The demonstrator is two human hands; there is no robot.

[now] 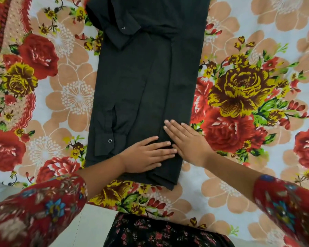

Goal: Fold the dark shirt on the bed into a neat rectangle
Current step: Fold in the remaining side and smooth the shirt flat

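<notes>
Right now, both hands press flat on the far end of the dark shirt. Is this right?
Not the far end: in the head view the left hand and right hand press flat on the near end of the dark shirt.

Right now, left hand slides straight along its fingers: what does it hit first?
The right hand: the left hand lies flat on the dark shirt, fingertips apparently almost touching its edge.

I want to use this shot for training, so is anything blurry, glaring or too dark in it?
Head view: soft, even light, no strong glare or hard shadows. The shirt is so dark its folds barely show. The left hand and right hand are sharp; the sleeves at the bottom corners are blurred.
</notes>
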